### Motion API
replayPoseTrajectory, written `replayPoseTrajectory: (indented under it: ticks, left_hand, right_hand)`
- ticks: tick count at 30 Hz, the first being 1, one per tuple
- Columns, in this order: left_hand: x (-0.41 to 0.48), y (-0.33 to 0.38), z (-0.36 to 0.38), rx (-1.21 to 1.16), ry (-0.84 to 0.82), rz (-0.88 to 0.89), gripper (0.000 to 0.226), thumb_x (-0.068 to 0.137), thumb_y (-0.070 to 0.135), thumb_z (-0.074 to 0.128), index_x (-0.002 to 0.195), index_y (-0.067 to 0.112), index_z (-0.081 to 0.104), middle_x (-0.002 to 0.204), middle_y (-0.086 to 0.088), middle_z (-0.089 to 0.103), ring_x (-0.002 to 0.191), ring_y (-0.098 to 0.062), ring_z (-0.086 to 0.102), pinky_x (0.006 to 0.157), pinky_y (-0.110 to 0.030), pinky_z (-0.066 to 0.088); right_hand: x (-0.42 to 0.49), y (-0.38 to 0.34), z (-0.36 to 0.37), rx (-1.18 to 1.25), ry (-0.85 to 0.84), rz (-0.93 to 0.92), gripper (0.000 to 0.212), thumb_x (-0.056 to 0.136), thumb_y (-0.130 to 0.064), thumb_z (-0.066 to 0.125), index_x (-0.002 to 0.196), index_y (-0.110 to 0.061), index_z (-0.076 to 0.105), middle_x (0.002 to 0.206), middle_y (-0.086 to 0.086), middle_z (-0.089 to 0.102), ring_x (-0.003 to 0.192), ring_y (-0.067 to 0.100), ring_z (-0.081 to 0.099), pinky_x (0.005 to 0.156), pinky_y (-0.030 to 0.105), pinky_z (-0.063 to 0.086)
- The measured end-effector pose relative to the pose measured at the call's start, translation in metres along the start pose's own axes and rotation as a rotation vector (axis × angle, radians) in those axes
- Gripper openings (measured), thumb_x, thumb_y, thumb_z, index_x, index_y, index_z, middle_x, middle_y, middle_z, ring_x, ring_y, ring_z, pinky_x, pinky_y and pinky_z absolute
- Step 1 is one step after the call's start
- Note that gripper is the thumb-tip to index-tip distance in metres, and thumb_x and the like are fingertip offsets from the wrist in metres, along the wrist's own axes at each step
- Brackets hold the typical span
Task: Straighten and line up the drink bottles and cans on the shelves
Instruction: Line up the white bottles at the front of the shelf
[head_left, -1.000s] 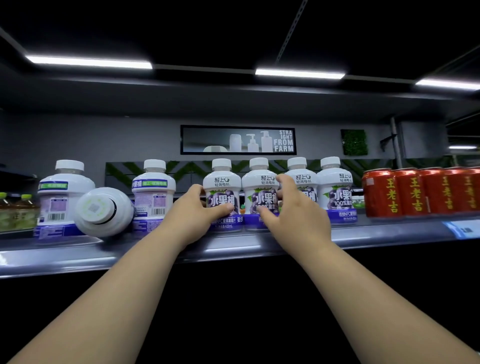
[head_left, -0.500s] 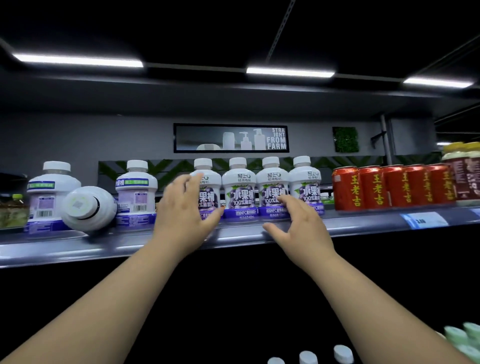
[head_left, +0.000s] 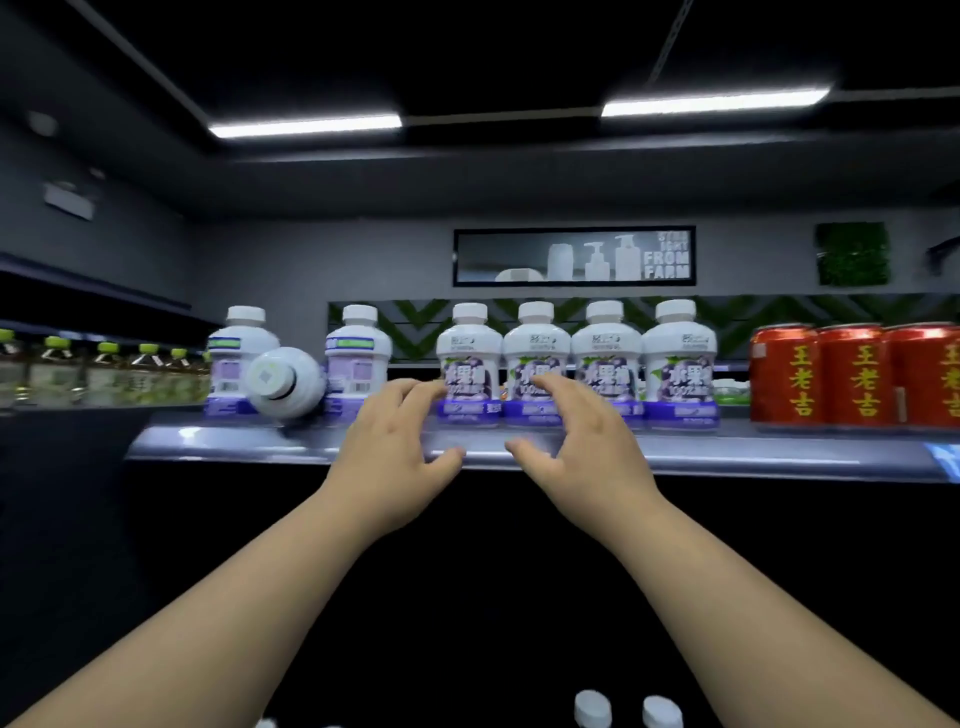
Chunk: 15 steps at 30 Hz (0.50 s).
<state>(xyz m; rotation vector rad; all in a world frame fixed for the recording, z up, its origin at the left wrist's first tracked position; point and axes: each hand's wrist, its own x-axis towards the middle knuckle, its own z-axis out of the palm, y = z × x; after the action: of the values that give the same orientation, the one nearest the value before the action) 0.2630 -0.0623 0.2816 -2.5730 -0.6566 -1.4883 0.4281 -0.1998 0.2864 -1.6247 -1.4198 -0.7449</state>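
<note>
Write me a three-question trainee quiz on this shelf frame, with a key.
1. What stands at the right end of the shelf? A) green-capped bottles B) red cans C) pump dispensers
2. True or false: the left hand grips the toppled bottle.
3. How many grape-label bottles stand in a row just left of the red cans?

Key: 1 B. 2 False: the toppled bottle lies untouched between two upright bottles, with the left hand off to its right. 3 Four.
</note>
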Motion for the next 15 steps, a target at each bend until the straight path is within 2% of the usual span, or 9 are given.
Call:
replayPoseTrajectory:
  ticks: [4, 7, 10, 15]
  left_hand:
    - [-0.021, -0.026, -0.028, 0.063, 0.014, -0.061, 0.062, 0.083, 0.044, 0.066, 0.140, 0.027, 0.046, 0.139, 0.004, 0.043, 0.130, -0.016, 0.037, 0.109, -0.028, 0.026]
    - [-0.029, -0.053, -0.051, 0.127, 0.071, -0.084, 0.064, 0.077, 0.053, 0.059, 0.133, 0.025, 0.052, 0.133, 0.001, 0.049, 0.124, -0.020, 0.044, 0.107, -0.035, 0.034]
    - [-0.033, -0.080, -0.069, 0.151, 0.166, -0.079, 0.066, 0.070, 0.056, 0.049, 0.123, 0.017, 0.059, 0.123, -0.004, 0.057, 0.112, -0.026, 0.050, 0.097, -0.033, 0.034]
    - [-0.025, -0.126, -0.086, 0.104, 0.174, -0.089, 0.064, 0.072, 0.049, 0.057, 0.129, 0.019, 0.054, 0.130, 0.001, 0.053, 0.120, -0.022, 0.047, 0.101, -0.028, 0.031]
  right_hand:
    - [0.001, -0.034, 0.028, 0.095, -0.092, -0.078, 0.067, 0.090, -0.041, 0.066, 0.149, -0.031, 0.037, 0.152, -0.009, 0.040, 0.139, 0.012, 0.033, 0.112, 0.027, 0.027]
    - [0.011, -0.062, 0.050, 0.141, -0.098, -0.117, 0.067, 0.089, -0.040, 0.068, 0.149, -0.029, 0.039, 0.150, -0.008, 0.042, 0.138, 0.012, 0.035, 0.112, 0.028, 0.028]
    - [0.023, -0.085, 0.071, 0.186, -0.056, -0.123, 0.067, 0.086, -0.039, 0.071, 0.145, -0.026, 0.043, 0.143, -0.007, 0.048, 0.131, 0.013, 0.042, 0.108, 0.029, 0.034]
    - [0.050, -0.113, 0.110, 0.197, -0.042, -0.083, 0.065, 0.084, -0.041, 0.072, 0.142, -0.026, 0.045, 0.136, -0.006, 0.050, 0.120, 0.016, 0.049, 0.100, 0.031, 0.041]
